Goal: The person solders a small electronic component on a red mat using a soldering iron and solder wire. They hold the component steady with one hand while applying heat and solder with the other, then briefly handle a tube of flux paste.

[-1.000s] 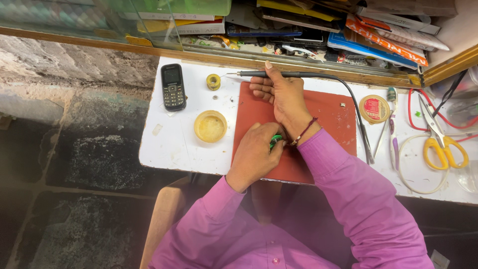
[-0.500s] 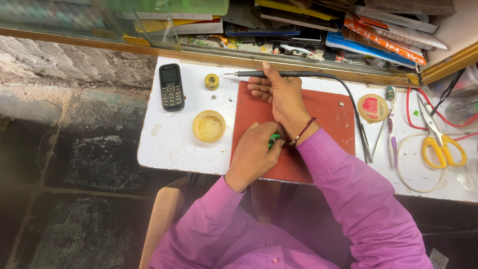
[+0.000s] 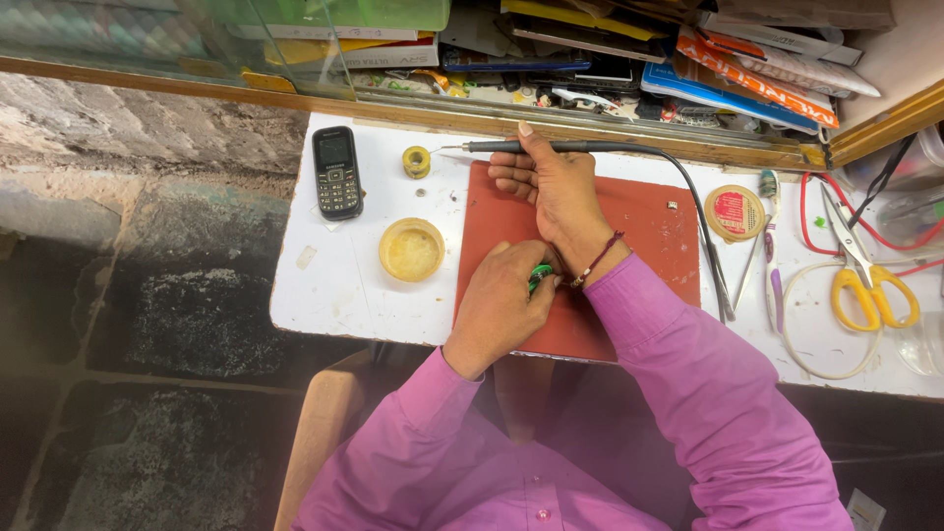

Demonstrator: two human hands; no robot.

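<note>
**Two hands at work on the red mat**

The left hand (image 3: 501, 305) has its grip closed around a small green part (image 3: 540, 276), near the front edge of the red mat (image 3: 639, 246). The right hand (image 3: 556, 192) reaches across the mat, its grip pinching a black soldering iron (image 3: 590, 147) lying along the mat's far edge; its wrist crosses just above the green part. Left of the mat on the white surface (image 3: 334, 285): one round yellow tin (image 3: 412, 250), one solder spool (image 3: 417, 161), one black phone (image 3: 337, 172). Right of it: one red-lidded tin (image 3: 734, 211), one pair of yellow scissors (image 3: 865, 275).
</note>
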